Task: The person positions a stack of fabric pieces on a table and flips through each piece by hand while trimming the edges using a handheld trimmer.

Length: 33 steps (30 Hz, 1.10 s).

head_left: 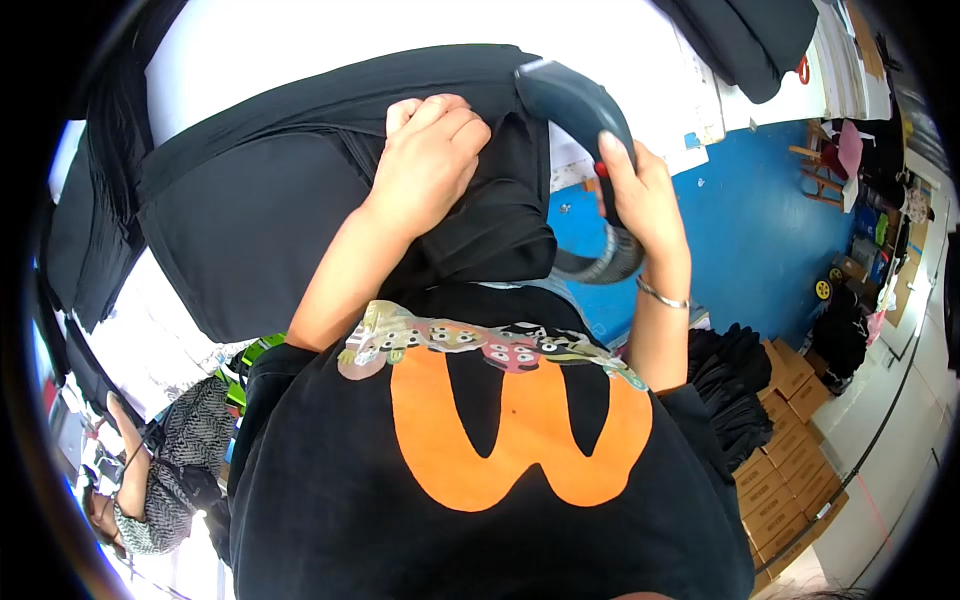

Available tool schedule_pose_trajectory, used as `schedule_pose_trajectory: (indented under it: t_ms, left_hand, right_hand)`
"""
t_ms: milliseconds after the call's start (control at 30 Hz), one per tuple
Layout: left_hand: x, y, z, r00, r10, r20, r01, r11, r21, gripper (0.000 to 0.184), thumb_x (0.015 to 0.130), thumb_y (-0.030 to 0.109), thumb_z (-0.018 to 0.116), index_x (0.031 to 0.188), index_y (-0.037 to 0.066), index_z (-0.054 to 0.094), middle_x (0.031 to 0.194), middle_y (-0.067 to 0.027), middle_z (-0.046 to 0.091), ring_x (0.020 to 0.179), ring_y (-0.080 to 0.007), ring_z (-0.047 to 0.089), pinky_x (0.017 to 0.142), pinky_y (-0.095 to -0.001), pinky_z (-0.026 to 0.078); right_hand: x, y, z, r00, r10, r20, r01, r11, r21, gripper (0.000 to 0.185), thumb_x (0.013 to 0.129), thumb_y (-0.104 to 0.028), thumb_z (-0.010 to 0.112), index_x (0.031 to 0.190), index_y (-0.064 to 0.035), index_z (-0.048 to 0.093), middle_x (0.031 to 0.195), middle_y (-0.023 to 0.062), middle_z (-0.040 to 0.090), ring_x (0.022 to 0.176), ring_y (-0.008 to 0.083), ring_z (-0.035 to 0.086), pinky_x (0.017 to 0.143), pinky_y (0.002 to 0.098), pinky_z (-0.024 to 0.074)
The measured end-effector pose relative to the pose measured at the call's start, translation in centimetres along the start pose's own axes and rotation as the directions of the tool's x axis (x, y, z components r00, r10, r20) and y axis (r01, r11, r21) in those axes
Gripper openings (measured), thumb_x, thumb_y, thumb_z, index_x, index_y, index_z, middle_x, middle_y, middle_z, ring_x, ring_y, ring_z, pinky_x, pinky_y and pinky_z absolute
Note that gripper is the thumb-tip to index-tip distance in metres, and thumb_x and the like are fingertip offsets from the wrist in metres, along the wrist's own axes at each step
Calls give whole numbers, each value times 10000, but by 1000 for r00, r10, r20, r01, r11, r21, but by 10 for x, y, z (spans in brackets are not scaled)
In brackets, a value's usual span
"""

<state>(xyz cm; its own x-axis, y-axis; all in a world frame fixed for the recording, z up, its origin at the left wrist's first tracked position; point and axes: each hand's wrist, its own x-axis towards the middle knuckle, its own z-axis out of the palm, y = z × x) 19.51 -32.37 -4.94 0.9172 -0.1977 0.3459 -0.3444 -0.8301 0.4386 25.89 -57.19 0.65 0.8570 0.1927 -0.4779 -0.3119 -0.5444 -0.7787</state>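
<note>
My left hand [430, 160] is closed on a black garment [260, 220], its fingers curled into the fabric near the upper middle. The garment lies spread over a white surface, and part of it bunches up beside my wrist. Wrapped in my right hand [640, 195] is the handle of a dark, curved handheld device [575, 100] with a small red button by the thumb. Its pale front edge is at the garment's upper right corner. A ribbed grey hose [610, 262] bends below the handle.
Folded black cloth [745, 40] lies at the upper right of the white table [330, 30]. More black fabric [100, 200] hangs at the left. Another person [150, 480] is at the lower left. Cardboard boxes [785, 490] and a black pile [725, 385] stand at the right.
</note>
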Motion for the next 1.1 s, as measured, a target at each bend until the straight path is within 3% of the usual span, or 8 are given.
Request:
schedule_pose_trajectory:
  t_ms: [133,233,300,400,500,867,967,1100]
  left_hand:
    - [-6,-3,-21,986,-77,148,135,887,-442,179,733,-13,701,905,18,662,922,-112,704,853,-355,683,760,-385,554]
    - [-16,-15,-41,691,-217,689,653,596,-467,240,998,208,654,889,-1,701,798,-83,714,798,-203,716,667,-327,532]
    - [-19,-17,-25,626,-426,654,777,260,-574,443,1094,373,518,928,21,729,741,-35,683,652,-101,654,532,-227,465]
    - [-12,-8,-18,603,-505,618,798,359,-485,355,1079,310,573,953,10,714,709,-33,664,578,-94,612,506,-224,451]
    - [-25,-6,-12,616,-562,551,785,390,-481,134,1015,121,671,995,-11,689,689,-29,651,561,-89,585,518,-258,479]
    - [-44,3,-7,882,-456,121,470,871,-144,260,901,262,777,836,30,679,572,-132,569,546,-345,608,572,-448,508]
    - [-34,7,-15,789,-528,315,566,824,-33,278,870,314,763,771,70,674,781,-155,684,744,-369,684,653,-462,548]
    - [-14,-9,-6,958,-226,-177,270,917,295,343,791,278,838,1048,123,671,1094,-65,609,995,-292,595,844,-421,445]
  right_hand:
    - [-18,8,-15,995,65,72,-60,995,-78,489,998,-457,671,869,14,644,628,21,580,518,103,545,506,279,458]
    - [-25,6,-24,987,96,132,-80,989,-122,548,962,-504,695,924,42,678,607,77,608,519,184,608,539,329,499]
    - [-8,-22,-6,977,-188,101,213,854,-474,577,981,-481,671,958,95,653,640,152,617,591,234,647,591,366,524]
    - [14,-56,35,919,-364,148,373,685,-626,689,942,-605,654,911,83,671,702,268,655,699,415,700,639,418,541]
    - [-6,-62,30,947,-270,176,317,681,-660,632,948,-587,645,853,37,669,732,258,683,730,429,703,658,468,559]
    - [-11,-51,31,969,-202,140,244,712,-659,656,932,-600,665,868,53,675,707,258,679,701,430,707,638,463,553]
    - [-26,-49,22,983,-137,119,181,713,-677,667,930,-604,669,858,60,665,687,260,674,686,436,704,628,463,560]
    - [-11,-48,50,943,-321,91,299,695,-654,646,959,-583,642,862,55,648,698,272,673,689,454,694,631,478,556]
